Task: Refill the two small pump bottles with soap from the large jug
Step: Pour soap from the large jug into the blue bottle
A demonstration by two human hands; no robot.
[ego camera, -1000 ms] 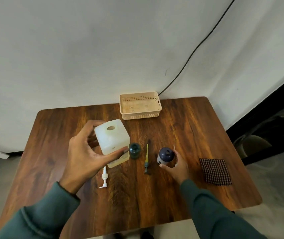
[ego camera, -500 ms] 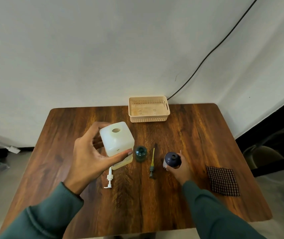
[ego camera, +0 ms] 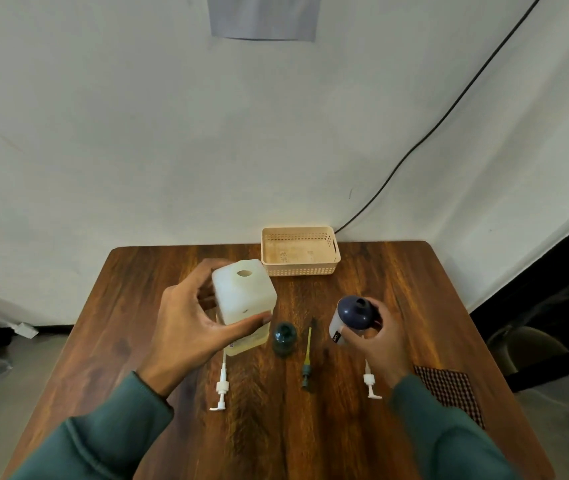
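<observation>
My left hand (ego camera: 186, 323) grips the large white square jug (ego camera: 243, 299), whose round mouth on top is uncapped; it stands upright at the table's middle. My right hand (ego camera: 378, 341) holds a small bottle with a dark blue top (ego camera: 354, 315), lifted off the table and tilted toward the jug. A second small dark green bottle (ego camera: 283, 337) stands open between them. Two white pump heads lie on the wood, one (ego camera: 221, 386) below the jug, another (ego camera: 370, 382) under my right wrist. A green and yellow pump (ego camera: 307, 362) lies beside the green bottle.
A beige perforated basket (ego camera: 299, 251) stands at the table's back edge. A checked cloth (ego camera: 449, 393) lies at the right edge of the wooden table (ego camera: 276, 427). A black cable runs down the white wall behind.
My right hand has lifted the blue-topped bottle off the table and tilted it toward the jug, uncovering a white pump head. My left hand keeps its hold on the jug.
</observation>
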